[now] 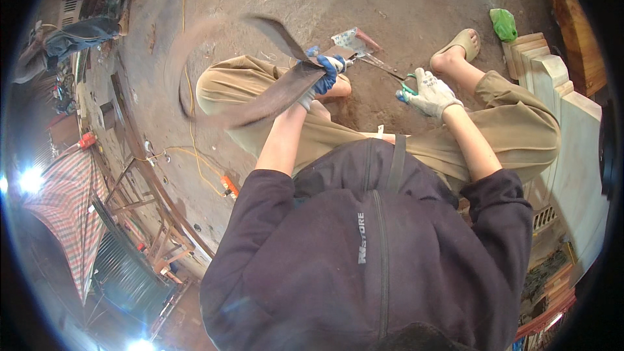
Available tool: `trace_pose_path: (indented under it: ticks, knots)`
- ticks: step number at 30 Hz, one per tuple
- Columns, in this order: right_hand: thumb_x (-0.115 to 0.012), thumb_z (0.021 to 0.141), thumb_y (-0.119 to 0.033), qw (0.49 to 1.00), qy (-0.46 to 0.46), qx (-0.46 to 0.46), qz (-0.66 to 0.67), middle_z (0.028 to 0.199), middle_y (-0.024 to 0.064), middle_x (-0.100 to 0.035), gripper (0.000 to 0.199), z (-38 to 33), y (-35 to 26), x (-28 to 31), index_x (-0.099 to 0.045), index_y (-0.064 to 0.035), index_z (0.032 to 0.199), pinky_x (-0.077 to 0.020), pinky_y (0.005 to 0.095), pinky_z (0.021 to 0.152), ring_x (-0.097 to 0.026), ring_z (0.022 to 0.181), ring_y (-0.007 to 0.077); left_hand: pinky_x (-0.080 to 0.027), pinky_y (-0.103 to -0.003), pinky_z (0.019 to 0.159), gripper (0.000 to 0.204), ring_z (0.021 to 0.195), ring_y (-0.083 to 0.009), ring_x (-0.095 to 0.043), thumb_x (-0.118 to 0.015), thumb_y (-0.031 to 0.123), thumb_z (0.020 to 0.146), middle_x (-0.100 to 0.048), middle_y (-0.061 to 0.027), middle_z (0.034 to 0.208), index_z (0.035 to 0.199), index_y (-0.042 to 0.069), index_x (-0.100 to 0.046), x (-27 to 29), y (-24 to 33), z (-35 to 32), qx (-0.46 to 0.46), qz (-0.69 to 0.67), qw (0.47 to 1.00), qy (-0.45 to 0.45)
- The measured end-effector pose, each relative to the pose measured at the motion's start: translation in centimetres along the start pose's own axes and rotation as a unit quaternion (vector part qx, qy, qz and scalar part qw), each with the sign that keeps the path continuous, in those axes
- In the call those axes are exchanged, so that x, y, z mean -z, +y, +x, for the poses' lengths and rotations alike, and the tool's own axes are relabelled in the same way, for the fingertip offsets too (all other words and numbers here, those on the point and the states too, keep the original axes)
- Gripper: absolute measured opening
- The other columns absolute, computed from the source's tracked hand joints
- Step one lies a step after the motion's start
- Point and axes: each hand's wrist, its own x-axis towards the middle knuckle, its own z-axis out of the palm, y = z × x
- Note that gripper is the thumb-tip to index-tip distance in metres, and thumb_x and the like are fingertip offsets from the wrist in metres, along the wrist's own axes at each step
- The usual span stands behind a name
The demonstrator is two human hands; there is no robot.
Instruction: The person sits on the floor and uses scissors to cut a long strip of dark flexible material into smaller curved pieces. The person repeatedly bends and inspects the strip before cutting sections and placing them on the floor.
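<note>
Head view, left hand: the gloved left hand (331, 73), blue over the fingers, is closed round a strip.
Brown strip: the long brown strip (279, 101) runs through the left hand; one length curls beyond the fingers, another sweeps out to their left and blurs into a loop.
Right hand: the right hand (430, 94), in a pale glove, is wrapped round the green handles of the scissors (394, 73).
Scissors: they reach from the right hand towards the left; whether the blades touch the strip I cannot tell.
Glove writing: small dark characters cross the back of the right glove, too small to read surely.
Printed piece: a pale piece (353, 39) with coloured print and a reddish edge lies just beyond the left hand; its print is illegible.
Jacket lettering: pale capitals run down the dark jacket (312, 247), nearer the body than both hands.
Beyond the right hand: a green plastic bag (503, 25) beside pale stacked boards (552, 75).
Left of the left forearm: an orange power strip (229, 186) on the floor.
</note>
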Motion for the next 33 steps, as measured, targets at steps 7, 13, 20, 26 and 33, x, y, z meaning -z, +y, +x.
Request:
trace_pose_path:
  ticks: [7,13,20,26,33]
  knots:
    - [-0.051,0.081,-0.065,1.0,-0.003,0.0,0.019,0.122,0.0276,-0.051,0.082,0.4,0.2,-0.4,-0.041,0.0023,0.126,-0.0418,0.0439,0.094,-0.052,0.115,0.0388,-0.048,-0.031,0.059,0.042,0.066,-0.0175,-0.049,-0.065,0.016,0.077,-0.044,-0.0082,0.083,0.101,-0.003,-0.037,0.8,1.0,-0.5,0.062,0.011,0.998,-0.014]
    - [-0.051,0.08,-0.066,1.0,0.006,0.011,0.025,0.121,0.0276,-0.053,0.082,1.9,0.1,-0.5,-0.042,0.0018,0.126,-0.0423,0.0443,0.094,-0.053,0.114,0.0389,-0.05,-0.028,0.053,0.043,0.062,-0.0158,-0.047,-0.064,0.021,0.081,-0.045,-0.0071,0.078,0.103,-0.002,-0.036,0.0,-2.1,-0.5,0.074,0.026,0.996,0.053]
    - [-0.05,0.081,-0.066,0.999,-0.046,0.004,0.028,0.125,0.0283,-0.052,0.085,2.3,-0.5,-0.6,-0.04,0.0041,0.127,-0.0415,0.0421,0.096,-0.051,0.118,0.0377,-0.049,-0.028,0.055,0.044,0.062,-0.016,-0.046,-0.064,0.022,0.081,-0.045,-0.0071,0.078,0.104,-0.001,-0.035,1.0,-1.4,-0.2,0.071,0.044,0.996,0.045]
    - [-0.049,0.082,-0.066,0.996,-0.082,-0.018,0.043,0.124,0.0282,-0.053,0.083,1.7,-0.7,-0.1,-0.042,0.0045,0.124,-0.0405,0.0416,0.097,-0.051,0.119,0.0372,-0.048,-0.029,0.056,0.043,0.061,-0.016,-0.046,-0.064,0.022,0.081,-0.044,-0.0071,0.078,0.104,0.0,-0.035,1.3,-1.3,-0.1,0.097,0.033,0.993,0.05]
    - [-0.051,0.082,-0.066,0.993,-0.095,-0.006,0.069,0.118,0.0283,-0.055,0.079,2.0,-0.7,0.0,-0.044,0.0034,0.118,-0.0411,0.0434,0.093,-0.052,0.114,0.0389,-0.045,-0.029,0.058,0.042,0.059,-0.0167,-0.046,-0.066,0.022,0.08,-0.044,-0.0071,0.077,0.102,0.002,-0.036,2.1,-0.3,0.2,0.113,0.049,0.992,0.03]
